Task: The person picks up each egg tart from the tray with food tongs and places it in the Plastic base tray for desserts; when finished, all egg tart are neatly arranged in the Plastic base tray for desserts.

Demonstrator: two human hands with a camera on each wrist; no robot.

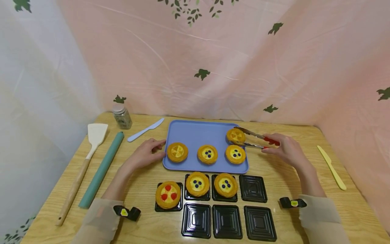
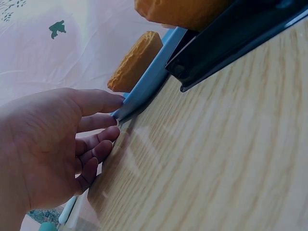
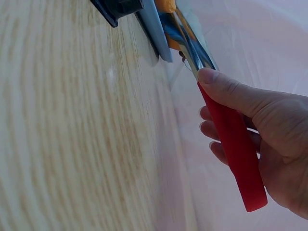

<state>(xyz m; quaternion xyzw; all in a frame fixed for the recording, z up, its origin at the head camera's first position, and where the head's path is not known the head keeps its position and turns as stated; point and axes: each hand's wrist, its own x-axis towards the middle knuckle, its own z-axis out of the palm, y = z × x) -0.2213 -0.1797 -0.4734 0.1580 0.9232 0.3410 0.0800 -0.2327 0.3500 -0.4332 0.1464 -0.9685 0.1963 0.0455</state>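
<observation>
My right hand (image 1: 287, 148) grips the red handles of metal tongs (image 1: 255, 133), whose arms lie on either side of a yellow-topped tart (image 1: 236, 135) at the right end of the blue tray (image 1: 198, 130). Against the tray's left edge rests my left hand (image 1: 148, 153); its thumb and forefinger touch the rim in the left wrist view, the other fingers loosely bent. Also on the tray are another yellow-topped tart (image 1: 177, 152) and two blueberry tarts (image 1: 208, 154). The tongs' tips are partly hidden in the right wrist view.
In front, black square bases (image 1: 253, 188) hold a strawberry tart (image 1: 168, 195) and two blueberry tarts (image 1: 197, 184); several bases are bare. To the left are a spatula (image 1: 80, 173), green roll (image 1: 102, 171), blue knife (image 1: 146, 130) and jar (image 1: 122, 117). A yellow knife (image 1: 331, 167) lies right.
</observation>
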